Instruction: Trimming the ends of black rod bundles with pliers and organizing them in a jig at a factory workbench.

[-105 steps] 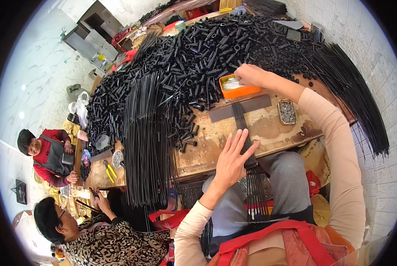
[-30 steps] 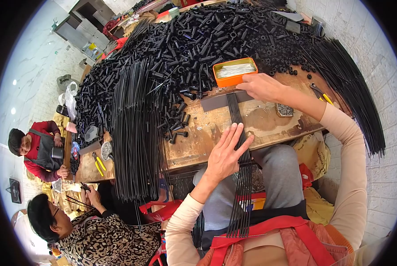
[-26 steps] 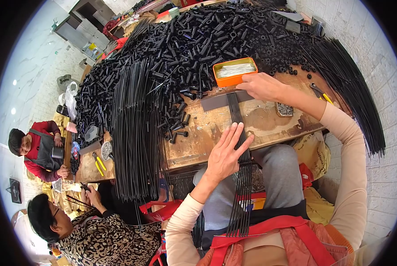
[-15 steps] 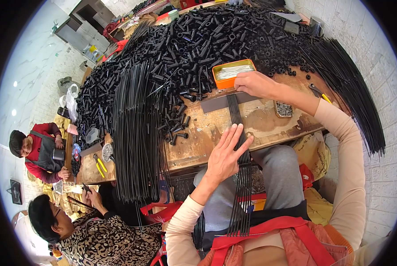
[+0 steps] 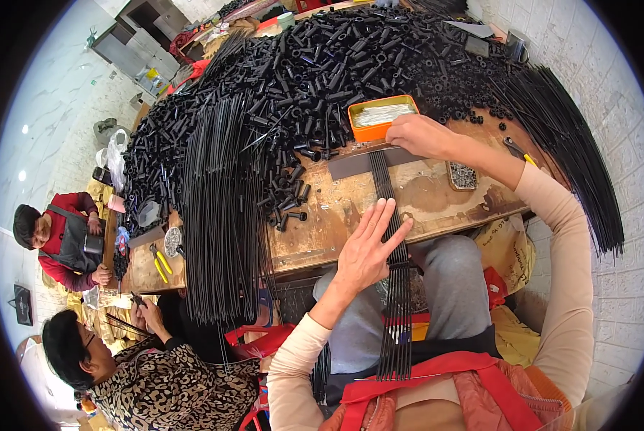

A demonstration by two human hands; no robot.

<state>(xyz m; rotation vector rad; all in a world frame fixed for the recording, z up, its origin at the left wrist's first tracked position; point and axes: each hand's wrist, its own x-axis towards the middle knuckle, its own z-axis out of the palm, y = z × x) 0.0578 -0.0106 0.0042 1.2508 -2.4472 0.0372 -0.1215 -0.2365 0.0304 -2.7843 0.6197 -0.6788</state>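
Observation:
My left hand (image 5: 366,250) lies with its fingers stretched out across a row of thin black rods (image 5: 397,309), pressing them at the table's front edge. The rods run from my lap up onto a dark flat bar (image 5: 352,167) on the table. My right hand (image 5: 422,136) is closed in a pinch above the bar, by the rods' far ends and the near right corner of an orange tin (image 5: 374,133). Whatever its fingertips hold is hidden. Thin whitish sticks (image 5: 384,114) fill the tin.
A heap of black tubular parts (image 5: 315,65) covers the table's far side. Long black rods hang over the edge at left (image 5: 221,215) and lie at right (image 5: 573,158). A small tin of metal bits (image 5: 462,177) and pliers (image 5: 517,149) sit right. Two people work at left.
The view has shifted very slightly. Both hands hold nearly the same places, the left on the rods and the right beside the orange tin.

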